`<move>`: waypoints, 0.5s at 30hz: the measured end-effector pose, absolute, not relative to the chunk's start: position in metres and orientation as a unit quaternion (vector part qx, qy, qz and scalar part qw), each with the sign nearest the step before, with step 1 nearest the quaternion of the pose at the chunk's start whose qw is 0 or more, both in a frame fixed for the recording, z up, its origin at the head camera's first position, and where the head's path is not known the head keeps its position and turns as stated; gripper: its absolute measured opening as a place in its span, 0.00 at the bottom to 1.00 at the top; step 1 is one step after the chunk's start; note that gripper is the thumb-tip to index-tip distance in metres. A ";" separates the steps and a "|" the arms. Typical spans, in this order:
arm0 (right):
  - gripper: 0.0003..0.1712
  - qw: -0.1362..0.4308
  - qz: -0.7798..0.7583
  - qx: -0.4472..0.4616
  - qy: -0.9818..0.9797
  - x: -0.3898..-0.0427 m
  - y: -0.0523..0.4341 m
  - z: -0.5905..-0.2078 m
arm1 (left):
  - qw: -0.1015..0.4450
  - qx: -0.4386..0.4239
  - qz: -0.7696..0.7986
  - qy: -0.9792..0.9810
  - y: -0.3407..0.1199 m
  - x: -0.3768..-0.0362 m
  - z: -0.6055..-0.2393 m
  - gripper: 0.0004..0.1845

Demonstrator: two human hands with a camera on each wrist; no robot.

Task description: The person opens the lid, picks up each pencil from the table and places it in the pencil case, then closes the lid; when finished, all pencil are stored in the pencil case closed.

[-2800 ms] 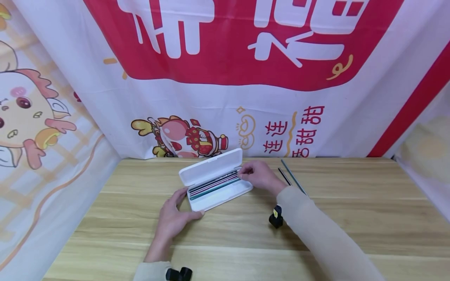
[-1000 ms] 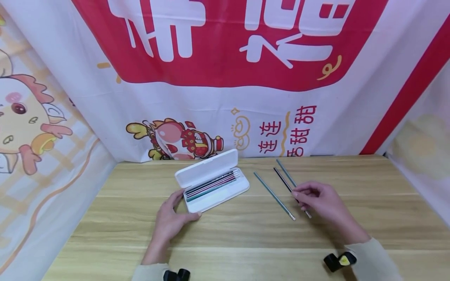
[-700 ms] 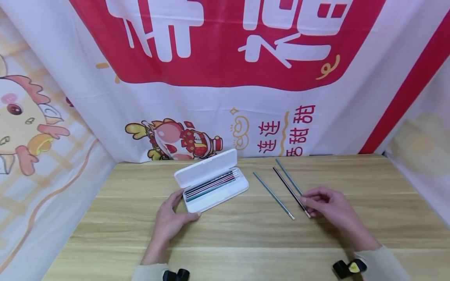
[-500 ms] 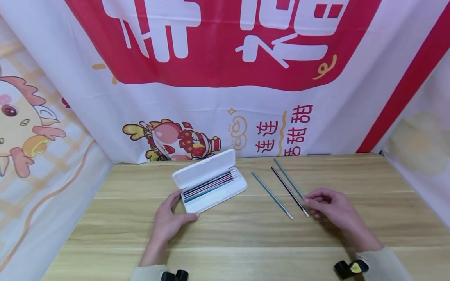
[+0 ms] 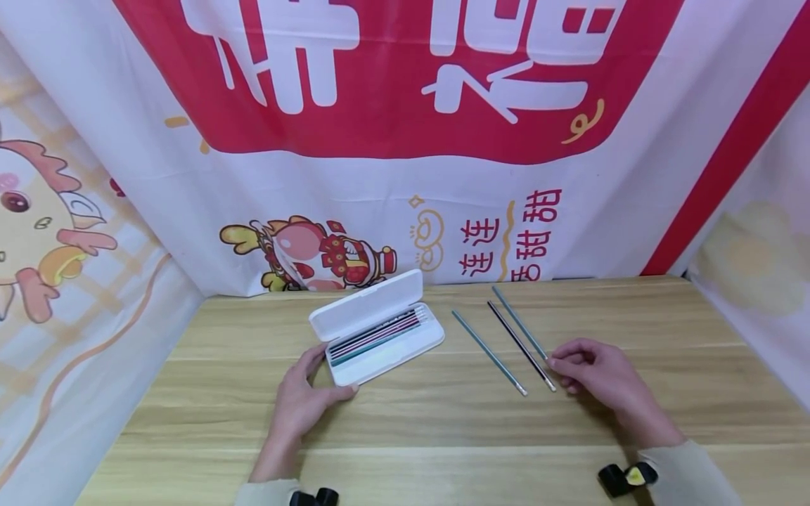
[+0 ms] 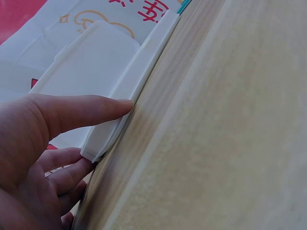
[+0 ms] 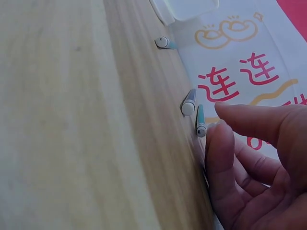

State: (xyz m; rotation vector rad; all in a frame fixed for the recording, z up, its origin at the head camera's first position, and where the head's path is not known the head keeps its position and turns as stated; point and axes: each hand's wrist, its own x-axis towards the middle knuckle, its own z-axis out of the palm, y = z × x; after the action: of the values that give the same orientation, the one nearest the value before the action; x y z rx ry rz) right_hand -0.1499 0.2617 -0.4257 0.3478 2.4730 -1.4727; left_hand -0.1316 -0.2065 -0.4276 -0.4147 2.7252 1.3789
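An open white pencil case (image 5: 405, 349) holds several dark, maroon and teal pencils (image 5: 376, 336) side by side. My left hand (image 5: 304, 400) grips its left end, thumb along the front wall and fingers at the back corner. To its right on the table lie a teal pencil (image 5: 487, 351), a black pencil (image 5: 520, 344) and a second teal pencil (image 5: 519, 322), roughly parallel. My right hand (image 5: 591, 372) is beside the near end of that second teal pencil. In the right wrist view its thumb and index finger stand slightly apart, and the pencil's eraser end (image 7: 201, 130) shows outside them.
The wooden table (image 5: 443, 464) ends at a printed white and red cloth (image 5: 380, 176) hanging behind. The case's raised lid (image 5: 367, 306) leans back close to that cloth. Another printed cloth (image 5: 95, 302) hangs along the left side.
My right hand has gone from the case to the right and nearer, past the pencils. A teal pencil now lies between the case and the black pencil. My left hand stays on the case.
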 end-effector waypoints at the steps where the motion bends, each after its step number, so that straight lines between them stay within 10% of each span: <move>1: 0.25 0.121 -0.505 0.118 0.846 -0.151 0.261 -0.426 | 0.030 -0.134 0.446 0.884 -0.207 -0.132 -0.427 0.56; 15: 0.23 0.119 -0.487 0.129 0.856 -0.160 0.257 -0.423 | 0.024 -0.128 0.443 0.887 -0.207 -0.131 -0.428 0.56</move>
State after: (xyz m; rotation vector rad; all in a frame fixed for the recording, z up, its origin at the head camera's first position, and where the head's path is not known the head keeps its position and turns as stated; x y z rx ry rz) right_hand -0.1599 0.2575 -0.4233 0.3765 2.5022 -1.4244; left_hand -0.1307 -0.2071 -0.4278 -0.3969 2.7439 1.3710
